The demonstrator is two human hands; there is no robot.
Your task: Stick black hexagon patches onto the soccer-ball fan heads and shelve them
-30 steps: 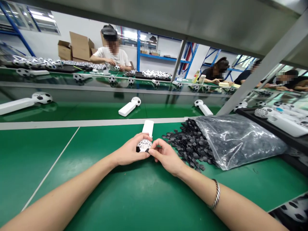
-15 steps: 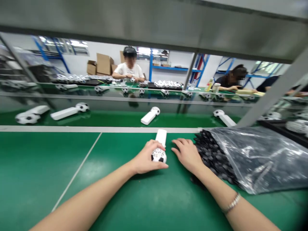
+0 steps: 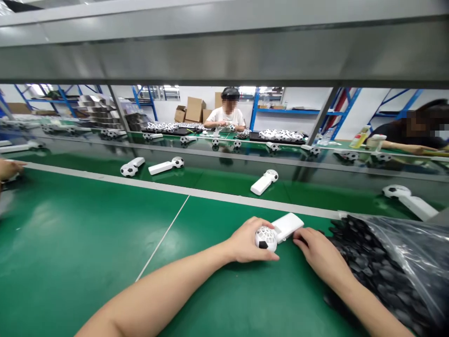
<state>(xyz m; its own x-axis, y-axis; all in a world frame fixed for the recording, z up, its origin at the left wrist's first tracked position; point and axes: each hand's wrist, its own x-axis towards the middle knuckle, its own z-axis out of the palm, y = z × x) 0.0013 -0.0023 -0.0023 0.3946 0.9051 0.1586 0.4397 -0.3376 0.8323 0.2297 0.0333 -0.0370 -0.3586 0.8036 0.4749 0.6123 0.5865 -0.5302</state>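
Observation:
My left hand (image 3: pixel 249 241) is wrapped round the ball-shaped head of a white handheld fan (image 3: pixel 289 225) with a black-and-white football pattern. The head's openwork grille faces up, and the fan's handle points away to the right, low over the green table. At the handle's right end, my right hand (image 3: pixel 321 252) has its thumb and fingers drawn together, the tips against the handle's edge. Close by that hand lies a heap of small black pieces (image 3: pixel 379 262), spilling from a clear plastic bag (image 3: pixel 417 252).
Behind a pale strip (image 3: pixel 224 197), more football-headed fans (image 3: pixel 264 181) lie on a shiny green belt (image 3: pixel 210 185). A metal shelf (image 3: pixel 224 61) crosses overhead. Another person's hand (image 3: pixel 10 169) is at the left edge. A co-worker (image 3: pixel 224 117) sits opposite, and another person (image 3: pixel 414 131) is at right.
The fan's handle has swung to point rightward while my left hand keeps its head. My right hand has come to the handle's end, fingers drawn in. The whole view has shifted.

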